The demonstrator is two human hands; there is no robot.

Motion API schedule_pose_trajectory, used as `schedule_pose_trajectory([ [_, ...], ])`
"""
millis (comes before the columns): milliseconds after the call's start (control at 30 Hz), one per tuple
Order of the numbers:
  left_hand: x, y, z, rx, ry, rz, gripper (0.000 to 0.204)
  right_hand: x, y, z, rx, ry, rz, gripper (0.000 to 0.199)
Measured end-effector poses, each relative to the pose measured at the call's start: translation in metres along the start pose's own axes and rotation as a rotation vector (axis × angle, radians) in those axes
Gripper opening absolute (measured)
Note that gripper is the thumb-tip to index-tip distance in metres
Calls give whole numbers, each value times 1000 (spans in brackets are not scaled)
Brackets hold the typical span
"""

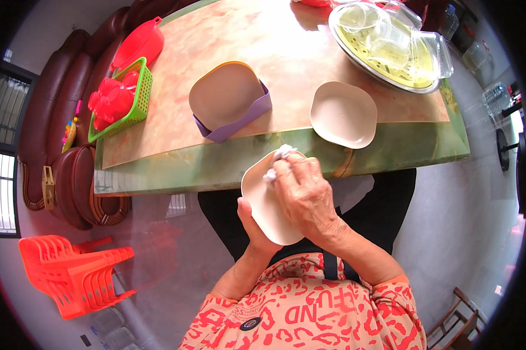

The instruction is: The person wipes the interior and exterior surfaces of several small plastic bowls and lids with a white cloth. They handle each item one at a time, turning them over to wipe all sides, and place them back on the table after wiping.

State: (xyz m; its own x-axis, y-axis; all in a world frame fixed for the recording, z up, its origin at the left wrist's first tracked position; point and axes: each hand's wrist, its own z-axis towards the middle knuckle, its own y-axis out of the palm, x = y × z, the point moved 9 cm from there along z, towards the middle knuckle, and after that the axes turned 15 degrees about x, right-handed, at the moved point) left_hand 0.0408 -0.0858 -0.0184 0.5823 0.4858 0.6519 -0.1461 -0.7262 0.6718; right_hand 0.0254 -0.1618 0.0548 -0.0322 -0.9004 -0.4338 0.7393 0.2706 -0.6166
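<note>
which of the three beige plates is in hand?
The plate below the table edge: left hand holds it, right hand presses a white cloth on it. The other two plates lie on the table.

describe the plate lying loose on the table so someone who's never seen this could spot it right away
Start at the marbled table and go to its near green edge, on the person's right. There a cream plate with rounded corners lies flat on the tabletop. Unlike the similar plates to its left, it sits in no purple holder, and no hand holds it.

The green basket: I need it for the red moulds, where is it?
In the head view, the green basket sits at the table's left edge, left of the purple holder.
</note>
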Motion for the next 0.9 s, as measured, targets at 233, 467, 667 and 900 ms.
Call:
schedule_pose_trajectory([
  [233, 2, 9, 2, -44, 89, 10, 80, -10, -5, 12, 76, 36, 356, 33],
  [467, 7, 4, 1, 34, 141, -33, 66, -28, -5, 23, 100, -151, 521, 29],
  [667, -10, 7, -5, -37, -121, 70, 83, -17, -5, 34, 94, -86, 240, 34],
  [900, -6, -1, -3, -64, -120, 121, 92, 20, -10, 25, 101, -10, -4, 23],
])
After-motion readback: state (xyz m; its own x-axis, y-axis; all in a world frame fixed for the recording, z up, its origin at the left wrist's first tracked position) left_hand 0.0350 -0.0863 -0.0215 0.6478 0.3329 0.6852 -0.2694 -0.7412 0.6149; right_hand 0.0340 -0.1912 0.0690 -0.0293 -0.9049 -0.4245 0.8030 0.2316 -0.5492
